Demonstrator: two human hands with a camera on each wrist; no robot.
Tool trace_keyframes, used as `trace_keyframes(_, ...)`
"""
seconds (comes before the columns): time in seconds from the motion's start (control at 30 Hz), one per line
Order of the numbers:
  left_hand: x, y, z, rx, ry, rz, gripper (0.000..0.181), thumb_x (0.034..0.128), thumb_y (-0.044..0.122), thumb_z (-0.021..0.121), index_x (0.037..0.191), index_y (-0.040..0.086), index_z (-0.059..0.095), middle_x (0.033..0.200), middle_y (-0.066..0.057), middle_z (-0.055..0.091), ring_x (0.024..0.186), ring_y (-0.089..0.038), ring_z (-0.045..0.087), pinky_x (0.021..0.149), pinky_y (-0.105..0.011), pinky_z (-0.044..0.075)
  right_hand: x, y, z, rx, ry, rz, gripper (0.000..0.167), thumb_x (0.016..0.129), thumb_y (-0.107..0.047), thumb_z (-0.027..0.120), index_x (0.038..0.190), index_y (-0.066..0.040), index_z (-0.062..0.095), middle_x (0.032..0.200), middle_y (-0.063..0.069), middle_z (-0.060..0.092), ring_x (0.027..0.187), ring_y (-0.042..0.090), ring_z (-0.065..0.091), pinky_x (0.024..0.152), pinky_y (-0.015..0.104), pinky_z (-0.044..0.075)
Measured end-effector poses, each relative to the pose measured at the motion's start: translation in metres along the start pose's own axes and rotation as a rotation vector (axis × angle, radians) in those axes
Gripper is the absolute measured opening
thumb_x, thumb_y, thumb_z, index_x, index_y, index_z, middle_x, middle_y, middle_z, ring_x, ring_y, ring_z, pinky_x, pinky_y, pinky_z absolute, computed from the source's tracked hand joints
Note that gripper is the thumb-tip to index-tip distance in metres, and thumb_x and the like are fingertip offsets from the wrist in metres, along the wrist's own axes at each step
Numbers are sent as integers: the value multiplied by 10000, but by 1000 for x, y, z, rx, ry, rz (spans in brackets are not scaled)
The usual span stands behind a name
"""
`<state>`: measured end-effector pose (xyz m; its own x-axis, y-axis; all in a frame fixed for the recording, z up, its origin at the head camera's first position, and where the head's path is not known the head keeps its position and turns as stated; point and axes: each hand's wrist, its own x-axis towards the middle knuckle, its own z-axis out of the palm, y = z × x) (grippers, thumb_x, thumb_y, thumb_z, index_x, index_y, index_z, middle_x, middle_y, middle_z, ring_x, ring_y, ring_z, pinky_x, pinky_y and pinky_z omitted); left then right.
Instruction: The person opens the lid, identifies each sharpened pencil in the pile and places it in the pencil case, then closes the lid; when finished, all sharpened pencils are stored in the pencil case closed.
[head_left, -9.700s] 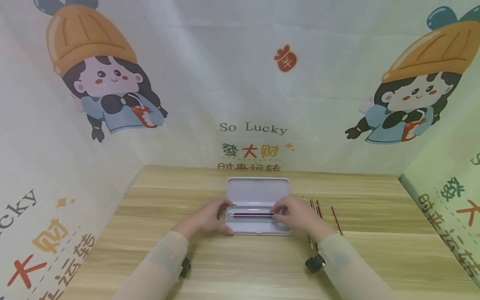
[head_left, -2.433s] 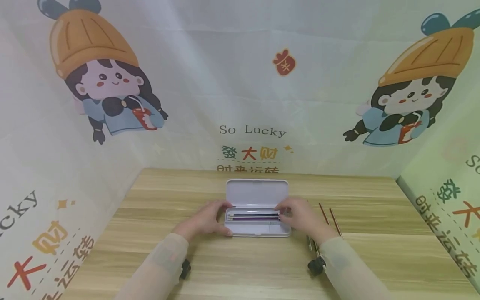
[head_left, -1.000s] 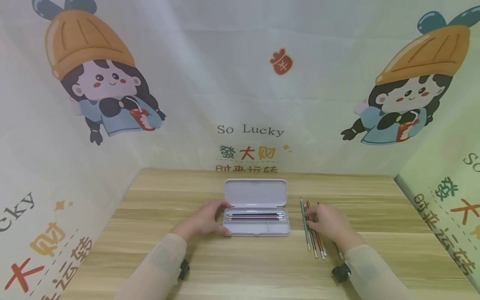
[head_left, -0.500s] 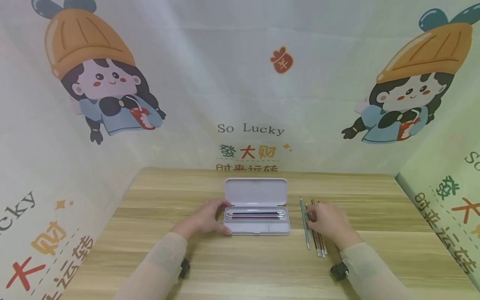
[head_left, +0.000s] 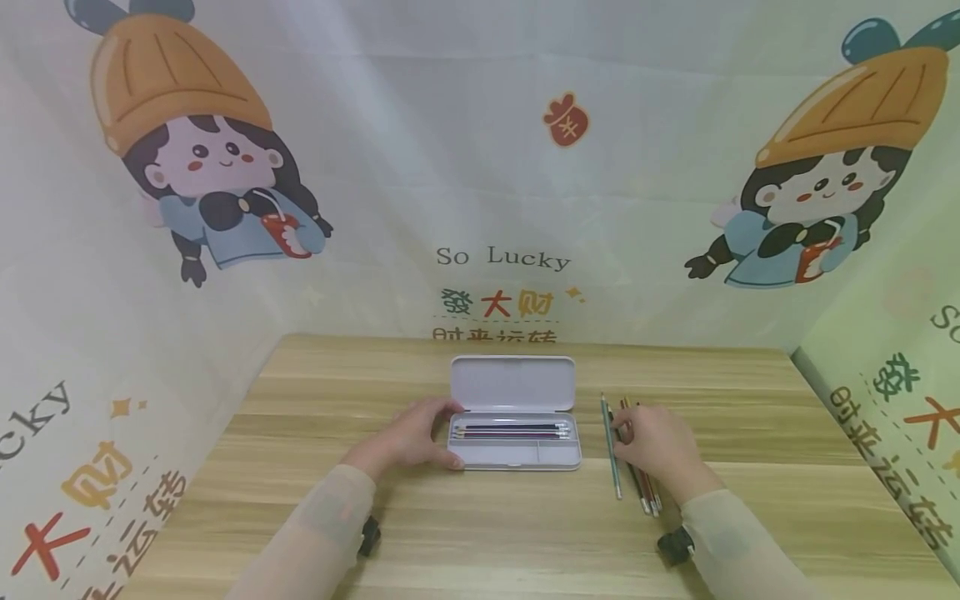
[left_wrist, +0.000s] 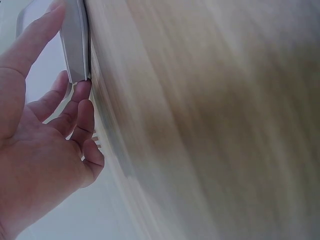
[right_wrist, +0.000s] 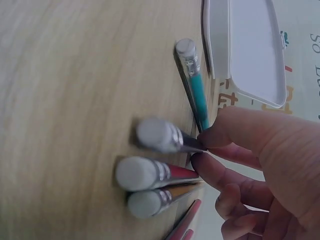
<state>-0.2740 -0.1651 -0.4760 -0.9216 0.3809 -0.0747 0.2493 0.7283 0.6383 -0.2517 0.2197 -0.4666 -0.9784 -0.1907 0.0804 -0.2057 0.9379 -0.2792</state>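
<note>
An open white pencil case (head_left: 491,455) stands mid-table with its lid (head_left: 512,383) raised. Several pencils (head_left: 510,432) lie side by side in its back compartment. My left hand (head_left: 408,437) holds the case's left end, thumb at the front and fingers behind. To the right of the case, my right hand (head_left: 660,446) is over loose eraser-tipped pencils. In the right wrist view its thumb and index finger pinch a dark pencil (right_wrist: 160,136), whose eraser end looks blurred. A teal pencil (right_wrist: 199,100) lies on the case side; red (right_wrist: 180,172) and orange (right_wrist: 182,191) pencils lie on the other.
The wooden table (head_left: 480,533) meets a printed cloth backdrop (head_left: 495,167) at its back and sides. In the right wrist view, reddish pencil shafts (right_wrist: 185,220) show beyond the orange one. The front compartment of the case has a small divider at the right.
My right hand has left the case and come to the loose pencils. Their eraser ends have since shifted slightly right, away from the teal one. My left hand stays on the case.
</note>
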Motion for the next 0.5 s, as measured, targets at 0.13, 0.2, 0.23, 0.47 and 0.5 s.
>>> trace_keyframes(0.13,0,0,0,-8,2,-2,837,646,304,976,1376,151,596,1356,-90,633,1325,-324,535,1203,-575,343,0,1,0,0,3,17,285,780,-192,793,1054,-116,777,666,-81,593,587,119,506,463,270,376)
trace_keyframes(0.2,0,0,1,-11,1,-1,837,646,302,976,1376,152,596,1356,-90,632,1325,-325,534,1202,-579,341,0,2,-1,2,4,28,304,765,-209,787,1057,-127,778,691,-86,637,606,113,533,466,275,398)
trace_keyframes(0.23,0,-1,1,-10,2,-1,837,645,304,975,1376,153,596,1356,-89,632,1325,-325,535,1201,-581,342,0,3,-2,11,2,33,315,759,-214,782,1062,-127,778,711,-84,664,619,108,552,474,277,412)
trace_keyframes(0.47,-1,-1,1,-17,5,0,846,643,304,975,1381,147,592,1366,-98,628,1334,-337,533,1207,-585,336,-1,2,-11,37,26,45,355,762,-251,781,1101,-147,782,825,-39,752,677,108,623,505,281,461)
trace_keyframes(0.5,-1,-1,1,-21,4,1,849,643,304,975,1383,146,590,1370,-101,626,1337,-339,531,1209,-586,333,-1,1,-12,41,33,39,360,766,-249,783,1111,-145,781,827,-38,748,673,106,616,507,279,457)
